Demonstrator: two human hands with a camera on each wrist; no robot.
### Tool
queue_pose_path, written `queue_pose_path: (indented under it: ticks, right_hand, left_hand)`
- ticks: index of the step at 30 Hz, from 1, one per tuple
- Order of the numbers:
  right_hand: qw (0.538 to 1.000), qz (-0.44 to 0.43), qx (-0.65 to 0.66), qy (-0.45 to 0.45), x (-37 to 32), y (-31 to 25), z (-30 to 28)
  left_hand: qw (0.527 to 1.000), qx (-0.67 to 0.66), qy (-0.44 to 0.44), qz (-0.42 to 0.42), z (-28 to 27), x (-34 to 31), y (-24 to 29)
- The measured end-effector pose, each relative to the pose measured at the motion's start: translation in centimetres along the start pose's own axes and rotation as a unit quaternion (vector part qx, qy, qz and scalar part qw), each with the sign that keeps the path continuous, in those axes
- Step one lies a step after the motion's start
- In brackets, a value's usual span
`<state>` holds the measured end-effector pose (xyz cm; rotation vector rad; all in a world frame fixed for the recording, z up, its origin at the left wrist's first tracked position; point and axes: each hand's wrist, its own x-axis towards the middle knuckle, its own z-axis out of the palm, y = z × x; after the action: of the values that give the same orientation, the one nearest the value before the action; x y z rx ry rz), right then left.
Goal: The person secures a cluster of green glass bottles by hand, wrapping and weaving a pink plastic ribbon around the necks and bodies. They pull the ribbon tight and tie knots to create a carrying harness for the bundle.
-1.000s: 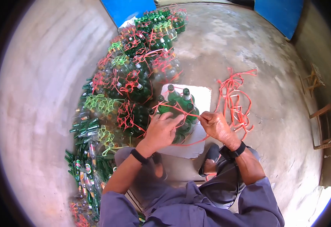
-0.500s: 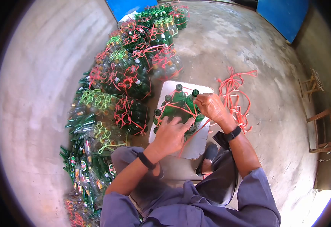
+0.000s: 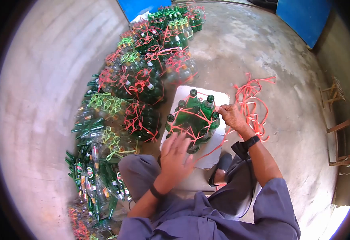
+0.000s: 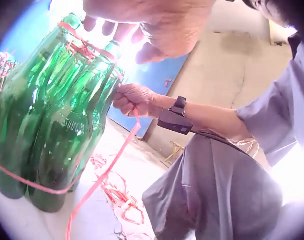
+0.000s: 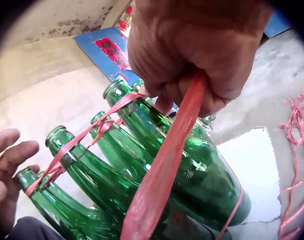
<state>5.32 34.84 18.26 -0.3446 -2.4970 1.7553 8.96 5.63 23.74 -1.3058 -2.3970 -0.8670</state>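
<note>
A cluster of green glass bottles [image 3: 207, 105] stands upright, with red plastic twine [image 5: 164, 165] woven between the necks. Lower down, another strand of twine circles the bottle bodies in the left wrist view. My right hand [image 3: 234, 120] is beside the necks on the right, its curled fingers gripping the twine; a length of it trails down from the fist [image 5: 192, 50]. Near the front of the cluster, my left hand [image 3: 175, 156] is held with fingers spread and somewhat blurred, nothing in its grasp. In the left wrist view, that hand [image 4: 157, 30] overlaps the bottle tops.
Under the bottles lies a white board [image 3: 211, 162]. Loose red twine [image 3: 251, 100] is heaped on the floor to the right. Along the left stand tied bundles of bottles [image 3: 143, 120], and loose bottles [image 3: 95, 176] are piled nearer me. A wooden frame [image 3: 343, 140] is at the far right.
The left hand has come away from the twine at the bottle tops, back towards my body. The right hand moved up over the right-hand necks with the twine, then out to their right.
</note>
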Motion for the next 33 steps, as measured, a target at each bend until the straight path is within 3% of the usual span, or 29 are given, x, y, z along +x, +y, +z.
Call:
queue_pose_path:
  ticks: [2, 3, 4, 6, 13, 16, 20, 23, 26, 27, 30, 31, 33]
  right_hand:
    - [1.0, 0.003, 0.005, -0.003, 0.0, 0.2, 0.1]
    - [1.0, 0.002, 0.009, 0.002, -0.1, 0.3, 0.2]
    - [1.0, 0.001, 0.013, 0.008, -0.1, 0.3, 0.3]
    - [1.0, -0.01, 0.001, 0.01, 0.1, 0.7, 0.4]
    - [0.999, -0.002, 0.017, 0.039, -0.1, 0.8, 1.1]
    - [0.999, 0.001, 0.008, 0.051, -0.1, 1.0, 1.3]
    - [0.998, 0.015, -0.015, 0.053, -0.9, 0.2, 1.2]
    - [0.998, 0.015, -0.019, 0.053, -1.9, -0.1, 1.3]
    - [0.998, 0.021, 0.041, 0.035, -2.7, -0.3, 2.2]
    - [0.998, 0.03, 0.044, 0.027, -2.9, -0.4, 2.5]
    - [0.998, 0.041, 0.047, 0.019, -3.7, -1.2, 4.0]
    - [0.997, 0.042, 0.067, 0.013, -4.0, -1.4, 4.6]
    - [0.995, 0.05, 0.09, -0.006, -4.1, -1.6, 5.3]
  left_hand:
    - [0.987, -0.001, 0.083, -0.135, -0.6, -1.3, 0.5]
    - [0.978, -0.056, 0.084, -0.182, -0.1, -2.5, -0.1]
    - [0.978, -0.055, 0.086, -0.184, 0.8, -3.1, -0.5]
    - [0.919, -0.209, 0.088, -0.321, 2.2, -3.4, -0.3]
    - [0.855, -0.338, 0.14, -0.368, 5.1, -2.3, -0.2]
    - [0.841, -0.405, 0.145, -0.327, 5.2, -2.6, -1.2]
    - [0.842, -0.409, 0.138, -0.323, 4.6, -2.5, -3.3]
    - [0.819, -0.478, 0.087, -0.305, 3.0, -1.7, -5.7]
    - [0.84, -0.471, 0.05, -0.266, 1.9, -1.3, -10.0]
    - [0.82, -0.507, 0.056, -0.259, 1.6, -0.8, -9.4]
    - [0.826, -0.459, 0.083, -0.316, 0.5, -0.7, -11.4]
    - [0.828, -0.459, 0.131, -0.295, 1.5, -0.5, -11.4]
    - [0.851, -0.418, 0.104, -0.302, 2.2, -0.4, -10.5]
